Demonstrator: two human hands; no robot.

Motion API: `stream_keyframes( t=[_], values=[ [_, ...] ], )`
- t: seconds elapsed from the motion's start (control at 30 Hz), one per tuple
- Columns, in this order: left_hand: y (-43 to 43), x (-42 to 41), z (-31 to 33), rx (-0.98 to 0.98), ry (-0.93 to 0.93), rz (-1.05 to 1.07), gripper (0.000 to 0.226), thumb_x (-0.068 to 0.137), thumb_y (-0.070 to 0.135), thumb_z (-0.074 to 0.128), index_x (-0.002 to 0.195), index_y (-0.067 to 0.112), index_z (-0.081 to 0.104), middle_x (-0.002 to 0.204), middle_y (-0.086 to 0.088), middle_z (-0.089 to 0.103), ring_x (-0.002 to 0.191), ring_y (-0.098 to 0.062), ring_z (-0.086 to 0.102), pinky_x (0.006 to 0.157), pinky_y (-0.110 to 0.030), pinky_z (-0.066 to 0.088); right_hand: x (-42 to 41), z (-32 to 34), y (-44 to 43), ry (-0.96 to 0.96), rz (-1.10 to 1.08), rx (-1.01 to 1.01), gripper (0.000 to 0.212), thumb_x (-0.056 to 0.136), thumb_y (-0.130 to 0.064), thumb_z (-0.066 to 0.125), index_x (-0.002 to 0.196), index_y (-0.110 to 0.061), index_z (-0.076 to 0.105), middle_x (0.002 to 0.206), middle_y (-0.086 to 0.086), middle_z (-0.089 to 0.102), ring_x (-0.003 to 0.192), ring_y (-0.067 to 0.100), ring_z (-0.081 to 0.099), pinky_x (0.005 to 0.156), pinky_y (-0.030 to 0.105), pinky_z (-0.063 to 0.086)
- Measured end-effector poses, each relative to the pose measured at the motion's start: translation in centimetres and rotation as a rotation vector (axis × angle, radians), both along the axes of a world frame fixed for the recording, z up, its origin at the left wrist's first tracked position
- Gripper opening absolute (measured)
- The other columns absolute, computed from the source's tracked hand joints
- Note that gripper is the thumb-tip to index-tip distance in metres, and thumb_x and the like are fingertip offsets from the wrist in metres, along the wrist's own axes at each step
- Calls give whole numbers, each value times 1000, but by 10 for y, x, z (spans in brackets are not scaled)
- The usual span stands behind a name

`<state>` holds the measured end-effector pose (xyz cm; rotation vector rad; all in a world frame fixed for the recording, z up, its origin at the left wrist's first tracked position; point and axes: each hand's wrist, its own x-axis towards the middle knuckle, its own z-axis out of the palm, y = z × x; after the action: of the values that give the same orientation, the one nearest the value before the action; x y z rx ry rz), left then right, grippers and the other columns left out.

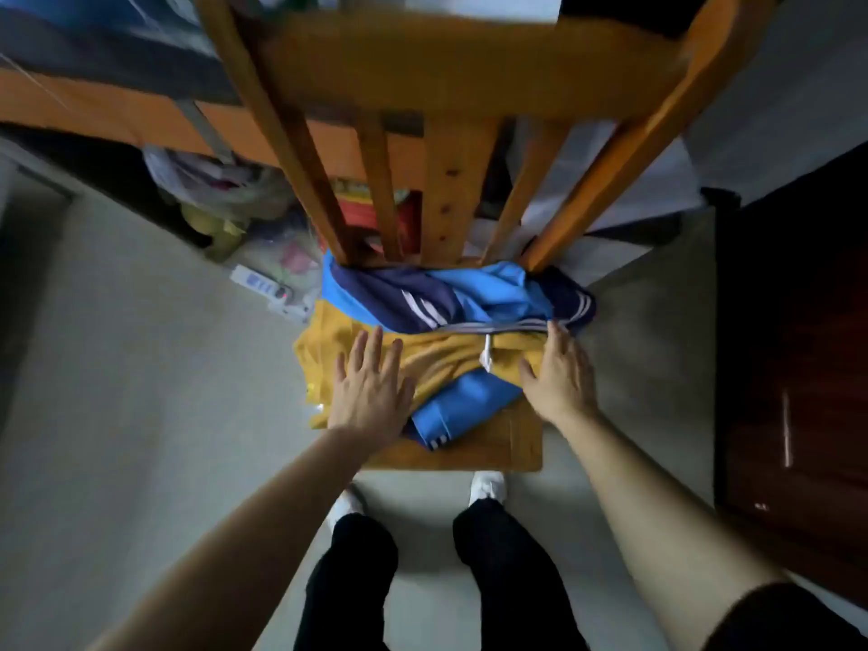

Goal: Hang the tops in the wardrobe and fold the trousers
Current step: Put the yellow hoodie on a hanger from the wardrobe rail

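A wooden chair (493, 451) stands in front of the person, its backrest rising toward twelve o'clock. On its seat lies a heap of clothes: a yellow garment (441, 357) in the middle and a blue-and-navy striped garment (451, 298) at twelve o'clock of it, against the backrest posts. Blue cloth also pokes out at six o'clock of the yellow. The left hand (371, 392) lies flat on the yellow garment at its nine o'clock side, fingers spread, gripping nothing. The right hand (559, 373) rests open at the heap's three o'clock edge, fingertips touching the striped cloth, holding nothing.
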<state>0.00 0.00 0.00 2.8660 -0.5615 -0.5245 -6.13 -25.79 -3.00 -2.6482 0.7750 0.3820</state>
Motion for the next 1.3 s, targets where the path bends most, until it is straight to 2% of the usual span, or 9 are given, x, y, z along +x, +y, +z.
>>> stream_keyframes(
  t=[0.17, 0.27, 0.37, 0.5, 0.6, 0.77, 1.0, 1.13, 1.3],
  values=[
    [-30, -19, -110, 54, 90, -30, 52, 93, 42, 45, 142, 24, 48, 153, -15, 37, 142, -36, 31, 109, -54, 30, -21, -99, -6, -5, -310, 71, 85, 95, -48, 56, 158, -8, 15, 162, 22, 19, 149, 36, 21, 119, 45, 19],
    [-40, -30, -149, 52, 82, -21, 46, 90, 33, 53, 134, 20, 49, 123, -11, 61, 115, -36, 53, 96, -47, 39, -32, -138, -9, -26, -448, 114, 88, 97, -51, 53, 159, -6, 10, 161, 19, 25, 147, 34, 29, 119, 44, 23],
    [-48, -25, -163, 40, 93, 93, 35, 86, 28, 59, 116, 14, 50, 98, -8, 66, 96, -35, 57, 83, -43, 37, -28, -155, -14, 26, -543, 137, 73, 99, -47, 53, 154, -8, 27, 154, 15, 41, 138, 33, 44, 115, 46, 34],
    [-42, -28, -159, -45, 103, 89, 35, 88, 30, 57, 114, 9, 49, 79, -11, 67, 75, -37, 64, 69, -37, 31, -29, -151, -6, 42, -461, 75, 40, 104, -41, 43, 116, -6, 58, 118, 16, 62, 111, 34, 59, 90, 41, 44],
    [-36, -27, -128, -33, 171, 93, 46, 91, 35, 59, 127, 9, 49, 77, -18, 68, 70, -40, 65, 63, -37, 38, -26, -126, -4, 81, -514, 102, 42, 105, -41, 39, 118, -7, 59, 120, 16, 60, 112, 33, 57, 79, 34, 39],
    [-13, -14, -64, 17, 189, 71, 38, 90, 29, 56, 128, 24, 56, 84, -16, 69, 80, -41, 64, 63, -38, 46, -26, -66, -1, 52, -530, 116, 48, 104, -45, 39, 115, -4, 62, 123, 18, 61, 114, 36, 57, 86, 39, 44],
    [18, 22, 55, -119, 85, 201, 44, 83, 38, 40, 120, 29, 62, 87, -12, 70, 85, -39, 64, 63, -34, 42, -32, 44, 27, -385, -656, 102, 55, 96, -53, 41, 127, -14, 64, 123, 18, 57, 112, 39, 56, 91, 47, 50],
    [43, 41, 121, -110, 106, 270, 29, 89, 29, 44, 110, 29, 64, 59, 4, 54, 59, -23, 58, 51, -24, 31, -31, 115, 39, -610, -717, 196, 44, 98, -38, 51, 133, -13, 62, 126, 20, 54, 117, 34, 54, 98, 34, 42],
    [82, 62, 161, -43, 50, 140, 19, 88, 24, 55, 104, 25, 67, 90, -8, 69, 88, -35, 64, 63, -34, 45, -25, 227, 54, -736, -443, 224, 30, 101, -26, 56, 128, -18, 66, 122, 7, 62, 110, 17, 59, 90, 21, 42]
  ],
)
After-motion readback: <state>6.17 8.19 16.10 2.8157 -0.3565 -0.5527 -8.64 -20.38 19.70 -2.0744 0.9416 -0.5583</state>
